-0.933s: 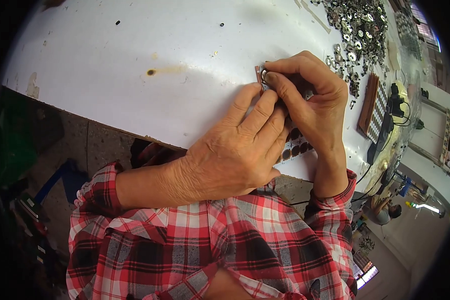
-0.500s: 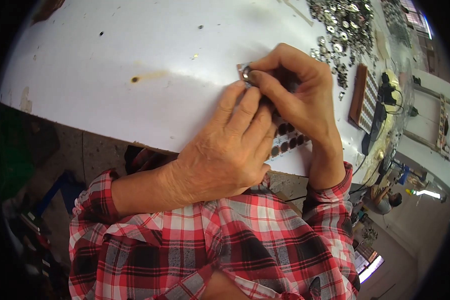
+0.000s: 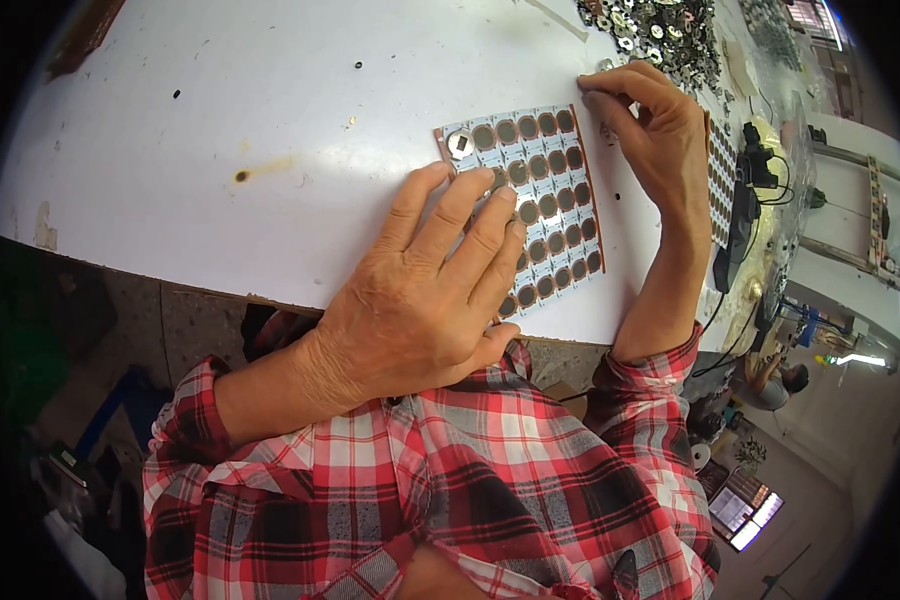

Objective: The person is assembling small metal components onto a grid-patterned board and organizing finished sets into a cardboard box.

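My left hand [image 3: 415, 275] lies spread over the near left part of a circuit board panel [image 3: 545, 185], its fingertips on the board. Rows of round dark pads cover this white and copper-edged panel. At its far left corner, a round silver metal piece [image 3: 460, 145] with a dark slot sits over one pad. My right hand [image 3: 655, 135] is beyond the panel's right edge, close to a heap of small metal parts [image 3: 660, 30]. Its thumb and forefinger are pinched together; whatever lies between them is too small to make out.
A second panel with rows of pads [image 3: 720, 180] stands at the right, partly behind my right wrist. Black plugs and cables [image 3: 760, 165] lie past it. Small dark specks dot the white table [image 3: 170, 170]. Another person [image 3: 765, 385] is at the far right.
My right hand has left the metal piece at the panel's corner and moved right toward the heap. More of the panel now shows. My left hand stays on it, and the view has shifted slightly.
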The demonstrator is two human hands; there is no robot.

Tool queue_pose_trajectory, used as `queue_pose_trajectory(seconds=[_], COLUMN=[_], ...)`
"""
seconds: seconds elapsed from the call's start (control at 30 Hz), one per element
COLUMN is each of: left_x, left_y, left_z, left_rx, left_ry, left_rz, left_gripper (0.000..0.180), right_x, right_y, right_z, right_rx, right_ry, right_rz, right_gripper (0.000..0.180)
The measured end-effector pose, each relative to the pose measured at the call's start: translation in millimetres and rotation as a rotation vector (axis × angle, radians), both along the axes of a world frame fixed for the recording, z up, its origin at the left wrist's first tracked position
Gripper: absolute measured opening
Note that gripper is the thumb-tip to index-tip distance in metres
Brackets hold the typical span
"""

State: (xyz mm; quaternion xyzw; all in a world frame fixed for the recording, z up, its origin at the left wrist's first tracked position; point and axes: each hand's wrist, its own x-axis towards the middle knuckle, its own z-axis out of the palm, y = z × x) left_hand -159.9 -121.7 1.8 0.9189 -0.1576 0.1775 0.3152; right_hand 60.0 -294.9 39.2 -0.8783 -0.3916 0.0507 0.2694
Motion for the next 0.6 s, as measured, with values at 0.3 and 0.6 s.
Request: queue_pose_trajectory(seconds=[0.3, 0.6], left_x=[-1, 0], left_y=[-1, 0], left_z=[-1, -4], left_rx=[-0.011, -0.041], left_ry=[0.011, 0.021], left_rz=[0.013, 0.009], left_gripper=[0.068, 0.070], right_x=[-42, -61], right_y=[30, 46], right_z=[9, -6], right_rx=[0.370, 0.241], right_ry=[0.663, 0.554], right_rz=[0.014, -0.016], right_gripper=[0.021, 0.012])
